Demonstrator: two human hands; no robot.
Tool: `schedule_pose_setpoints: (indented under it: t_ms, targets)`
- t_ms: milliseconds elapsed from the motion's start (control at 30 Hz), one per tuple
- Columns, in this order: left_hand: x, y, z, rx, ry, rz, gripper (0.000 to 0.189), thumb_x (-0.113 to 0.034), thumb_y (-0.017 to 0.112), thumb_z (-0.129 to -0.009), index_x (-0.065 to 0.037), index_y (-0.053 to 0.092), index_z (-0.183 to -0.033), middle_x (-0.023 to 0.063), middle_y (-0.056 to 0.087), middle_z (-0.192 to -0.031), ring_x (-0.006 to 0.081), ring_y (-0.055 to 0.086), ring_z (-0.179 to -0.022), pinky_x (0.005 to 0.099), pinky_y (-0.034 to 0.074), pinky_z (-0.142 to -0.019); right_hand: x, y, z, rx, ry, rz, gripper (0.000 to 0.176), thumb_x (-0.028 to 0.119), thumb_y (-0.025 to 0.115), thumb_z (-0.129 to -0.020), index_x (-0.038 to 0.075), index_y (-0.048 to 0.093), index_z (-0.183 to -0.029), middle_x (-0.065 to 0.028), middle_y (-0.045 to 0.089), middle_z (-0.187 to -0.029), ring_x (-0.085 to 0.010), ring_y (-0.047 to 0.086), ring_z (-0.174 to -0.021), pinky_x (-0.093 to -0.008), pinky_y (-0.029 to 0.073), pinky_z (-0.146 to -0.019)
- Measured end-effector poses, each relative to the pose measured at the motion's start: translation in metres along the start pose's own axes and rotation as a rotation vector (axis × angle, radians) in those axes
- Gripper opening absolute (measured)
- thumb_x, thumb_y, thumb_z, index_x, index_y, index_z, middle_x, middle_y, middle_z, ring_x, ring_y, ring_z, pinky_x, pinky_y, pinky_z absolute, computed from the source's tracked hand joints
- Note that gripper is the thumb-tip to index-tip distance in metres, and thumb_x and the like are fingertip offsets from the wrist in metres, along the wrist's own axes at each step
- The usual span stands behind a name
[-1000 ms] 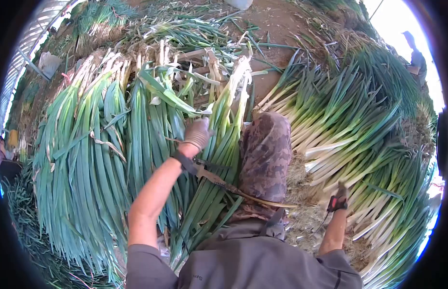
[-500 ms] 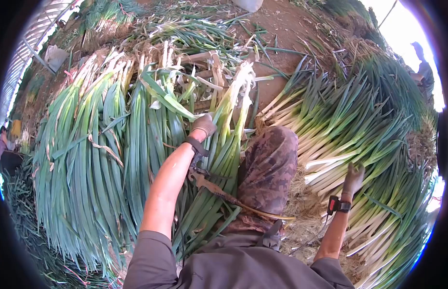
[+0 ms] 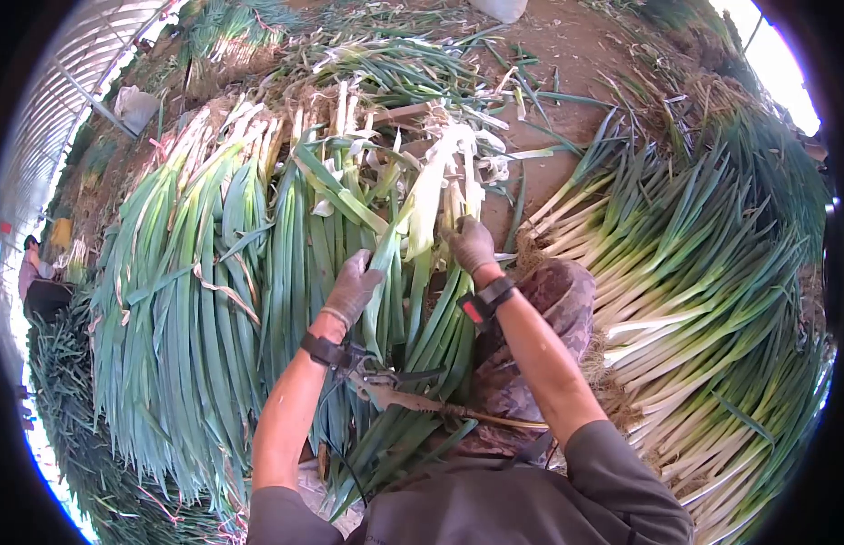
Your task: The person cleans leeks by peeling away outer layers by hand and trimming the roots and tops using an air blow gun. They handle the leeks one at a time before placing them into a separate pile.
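My gloved left hand (image 3: 354,292) is closed round a broad green leaf (image 3: 382,295), which is peeling away from a pale stalk above it. To its right, my gloved right hand (image 3: 473,245) grips a green onion (image 3: 454,202) just below its white end; the fingertips are partly hidden. Pale, loosened outer leaves (image 3: 425,211) hang between the two hands. Under and left of my left hand lies a thick row of long green onions (image 3: 190,300), roots pointing away from me. A wooden-looking tool (image 3: 408,400) with a pale tube lies below my left wrist.
A pile of green onions with white shafts (image 3: 685,309) spreads along my right side. My camouflage-clad knee (image 3: 553,304) stands between the heaps. Leaf scraps (image 3: 394,68) litter the soil ahead. A pale sack (image 3: 136,109) and another person (image 3: 33,268) are at far left.
My right hand has left the pile on the right and come across to the stalks in front of me. My left hand has moved lower, and a leaf now peels down beside it.
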State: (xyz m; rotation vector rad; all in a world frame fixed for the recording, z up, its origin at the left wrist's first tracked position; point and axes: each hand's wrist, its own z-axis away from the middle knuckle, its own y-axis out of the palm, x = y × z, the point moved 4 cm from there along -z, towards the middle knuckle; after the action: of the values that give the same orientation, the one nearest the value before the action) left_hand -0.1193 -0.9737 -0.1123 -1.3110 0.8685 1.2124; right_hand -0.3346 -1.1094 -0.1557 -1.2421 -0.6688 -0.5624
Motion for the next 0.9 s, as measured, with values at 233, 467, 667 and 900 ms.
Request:
schedule_pose_setpoints:
  t_ms: [233, 467, 667, 900]
  targets:
    - [0.036, -0.018, 0.006, -0.164, -0.078, -0.390, 0.035, -0.019, 0.065, -0.082, 0.003, 0.060, -0.110, 0.0184, 0.066, -0.090, 0.0296, 0.066, -0.090, 0.0358, 0.050, -0.084, -0.035, 0.010, 0.011, -0.001, 0.153, 0.147, 0.049, 0.036, 0.075, -0.080, 0.000, 0.066, -0.112, -0.0266, 0.069, -0.104, -0.0423, 0.066, -0.098, -0.0482, 0.052, -0.091]
    - [-0.039, 0.047, 0.012, 0.038, 0.145, -0.625, 0.052, -0.035, 0.075, -0.081, 0.000, 0.061, -0.117, 0.0212, 0.066, -0.110, 0.0390, 0.064, -0.101, 0.0437, 0.050, -0.091, -0.034, 0.017, 0.009, 0.098, 0.058, -0.874, 0.041, 0.016, 0.082, -0.077, -0.005, 0.063, -0.108, -0.0088, 0.068, -0.093, -0.0144, 0.063, -0.080, -0.0292, 0.054, -0.070]
    - [-0.020, 0.086, -0.021, 0.355, -0.135, -0.316, 0.060, -0.031, 0.079, -0.081, 0.006, 0.059, -0.124, 0.0163, 0.070, -0.107, 0.0216, 0.065, -0.098, 0.0344, 0.049, -0.091, -0.012, -0.006, 0.021, 0.149, -0.036, -1.045, 0.032, 0.015, 0.077, -0.086, -0.001, 0.062, -0.109, -0.0034, 0.065, -0.097, -0.0101, 0.060, -0.084, -0.0254, 0.051, -0.076]
    - [-0.003, 0.098, -0.001, 0.275, -0.202, 0.476, 0.037, -0.015, 0.072, -0.090, 0.001, 0.061, -0.121, 0.0034, 0.067, -0.106, 0.0158, 0.065, -0.088, 0.0284, 0.053, -0.081, -0.020, -0.006, 0.027, 0.242, 0.054, -1.247, 0.021, 0.019, 0.067, -0.095, 0.004, 0.063, -0.108, 0.0028, 0.062, -0.082, -0.0055, 0.055, -0.064, -0.0203, 0.046, -0.057]
